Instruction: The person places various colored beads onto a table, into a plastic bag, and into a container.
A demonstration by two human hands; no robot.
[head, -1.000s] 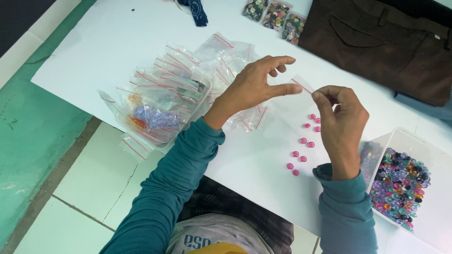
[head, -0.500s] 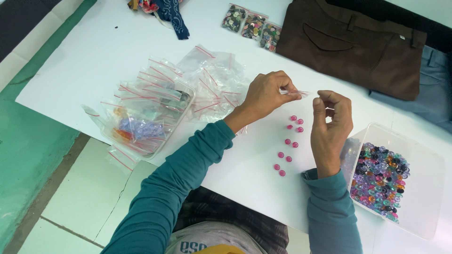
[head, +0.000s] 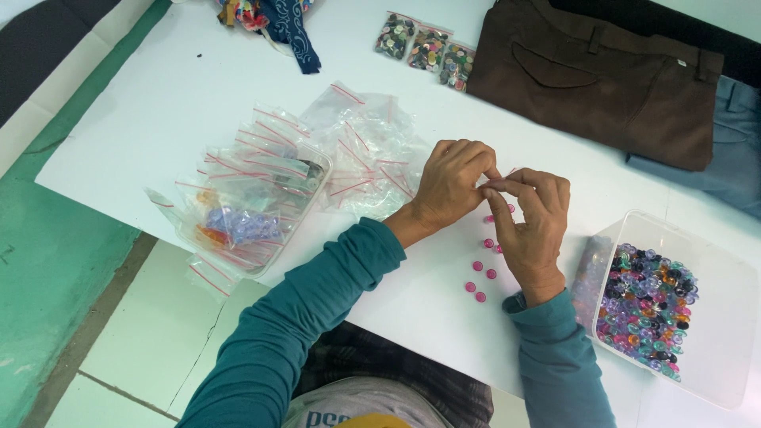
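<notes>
So we've got both hands meeting right in the middle of the white table (head: pixel 143 119). Our left hand (head: pixel 452 186) is curled, fingertips pinched together at its 3 o'clock side, and our right hand (head: pixel 533 226) is doing the same, fingers bunched and pressing in toward the left ones. The fingertips touch. Between them we can just make out a sliver of a small clear zip bag (head: pixel 511 171) with a red strip, poking out at 12 o'clock from the right hand. We can't tell how much of it each hand has, the fingers cover nearly all of it.

Just below the hands, at about 6 o'clock, a little scatter of pink buttons (head: pixel 480 276) sits loose on the table, partly tucked under the right palm.

At 9 o'clock from the hands there's a messy pile of empty clear zip bags (head: pixel 361 150) with red strips, and further out the same way a clear tub (head: pixel 250 210) stuffed with more bags, some holding blue and orange bits.

At 4 o'clock from the right hand, a clear plastic box (head: pixel 725 317) holds a heap of mixed coloured buttons (head: pixel 646 305).

Up at 12 o'clock, three small packed bags of buttons (head: pixel 428 47) lie side by side. At 1 o'clock brown trousers (head: pixel 602 75) are folded flat, touching a blue garment (head: pixel 737 150).
</notes>
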